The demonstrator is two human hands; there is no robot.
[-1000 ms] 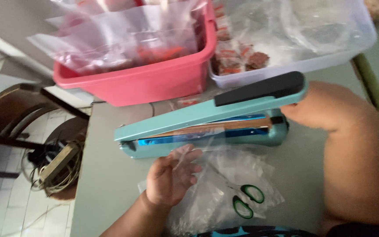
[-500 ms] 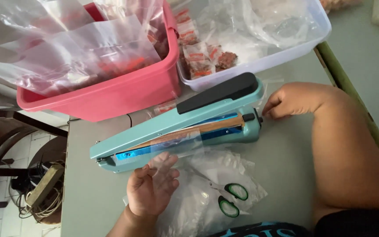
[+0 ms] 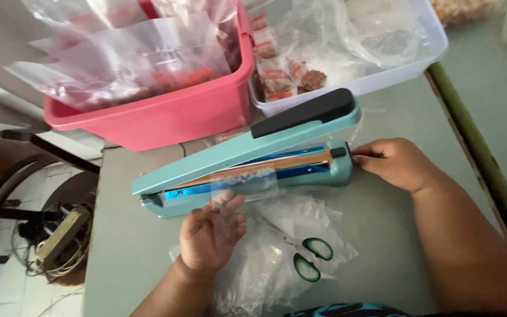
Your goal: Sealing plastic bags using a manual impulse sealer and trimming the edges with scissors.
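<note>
Sealer [image 3: 247, 155] sits mid-table, arm raised, so the slot's free. Left hand [image 3: 211, 233] lies flat and loose on a clear bag [image 3: 247, 182], feeding its mouth across the heating strip. Right hand [image 3: 395, 163] pinches the bag's far edge at the sealer's end, keeping the film taut. Scissors [image 3: 309, 258] lie under the spare bags nearby.

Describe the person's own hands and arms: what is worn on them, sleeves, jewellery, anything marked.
Both forearms are bare, with no sleeves in view. The left hand and the right hand wear no gloves, and no rings, watch or bracelets show. A strip of teal and black patterned clothing shows at the bottom edge.
</note>
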